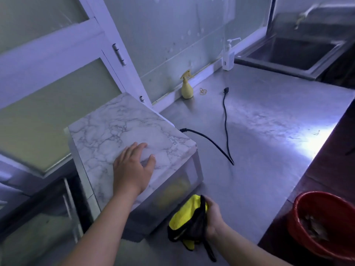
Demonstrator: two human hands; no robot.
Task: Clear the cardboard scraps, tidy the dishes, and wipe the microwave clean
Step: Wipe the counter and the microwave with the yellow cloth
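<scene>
Head view | our left hand flat on marble-patterned microwave | our right hand grips yellow-black cloth | steel counter, sink beyond

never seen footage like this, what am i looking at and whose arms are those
No machine here: one camera worn on a person's head looks down at their own arms. The left hand rests flat on top of a marble-patterned microwave. The right hand grips a yellow and black cloth. On the steel counter lie a black cord with its plug loose, a yellow spray bottle, rubber bands and a pump bottle. A sink sits beyond, a red bucket at the right.
</scene>
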